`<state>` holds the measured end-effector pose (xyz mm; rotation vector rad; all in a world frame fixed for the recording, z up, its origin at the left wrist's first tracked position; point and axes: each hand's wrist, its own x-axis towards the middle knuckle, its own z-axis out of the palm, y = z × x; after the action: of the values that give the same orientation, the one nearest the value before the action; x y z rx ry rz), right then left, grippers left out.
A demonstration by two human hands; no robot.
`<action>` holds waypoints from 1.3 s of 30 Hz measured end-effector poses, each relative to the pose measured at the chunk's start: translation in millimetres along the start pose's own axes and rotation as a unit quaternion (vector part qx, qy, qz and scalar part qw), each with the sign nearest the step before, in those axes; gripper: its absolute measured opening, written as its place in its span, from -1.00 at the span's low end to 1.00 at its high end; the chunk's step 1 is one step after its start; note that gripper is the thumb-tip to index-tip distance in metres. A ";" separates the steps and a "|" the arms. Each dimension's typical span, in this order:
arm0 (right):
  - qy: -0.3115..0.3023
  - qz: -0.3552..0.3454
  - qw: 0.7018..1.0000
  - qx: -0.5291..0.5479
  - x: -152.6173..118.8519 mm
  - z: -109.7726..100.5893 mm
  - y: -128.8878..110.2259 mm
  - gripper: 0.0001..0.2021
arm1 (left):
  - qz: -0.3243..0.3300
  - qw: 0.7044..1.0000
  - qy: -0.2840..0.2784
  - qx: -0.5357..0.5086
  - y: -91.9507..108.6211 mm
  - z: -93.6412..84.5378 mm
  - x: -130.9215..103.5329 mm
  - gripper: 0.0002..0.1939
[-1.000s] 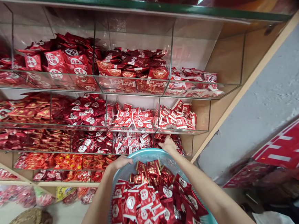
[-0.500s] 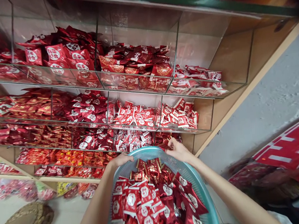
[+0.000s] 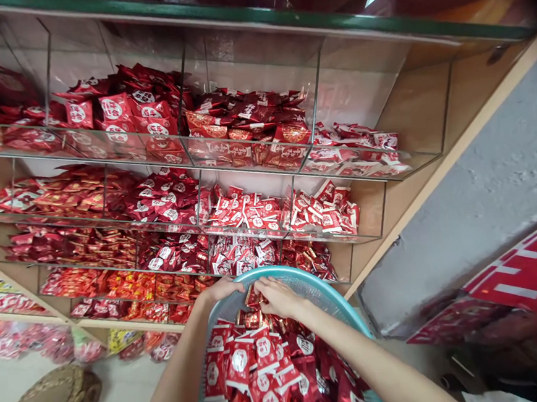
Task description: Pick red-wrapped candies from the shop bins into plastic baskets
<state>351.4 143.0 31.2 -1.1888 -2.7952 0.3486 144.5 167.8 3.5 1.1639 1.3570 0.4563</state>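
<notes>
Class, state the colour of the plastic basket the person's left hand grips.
Light teal; the basket rim under the left hand shows it best in the head view.

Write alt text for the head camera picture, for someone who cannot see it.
A person's right hand reaches into a teal basket of red sweet packets, while the left hand grips its far rim. Behind stand glass shelves divided into bins of more red packets.

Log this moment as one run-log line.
left hand: grips basket rim | right hand: in basket on gold-red candies | ahead: glass shelf bins of red packets
</notes>
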 end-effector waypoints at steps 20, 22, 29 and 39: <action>0.086 -0.115 0.988 0.065 -4.8 -9.0 -15.4 -0.82 | 0.024 1.000 0.001 0.017 0.7 0.3 0.3 -0.85; 0.170 -0.062 0.979 0.094 -10.1 -18.9 -4.9 -0.72 | 0.022 0.999 0.004 0.026 -0.6 -0.9 2.3 -0.84; 0.247 0.201 0.925 0.208 -13.8 -32.0 84.1 -0.72 | 0.033 0.998 0.024 0.049 -4.6 -3.2 7.6 -0.84; 0.050 0.221 0.914 0.336 3.4 -13.9 141.1 -0.71 | 0.018 0.998 0.022 0.047 1.6 -2.5 3.3 -0.85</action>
<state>450.1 242.7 10.6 -1.5425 -1.9918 1.1287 143.6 172.1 3.6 1.2635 1.4104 0.4493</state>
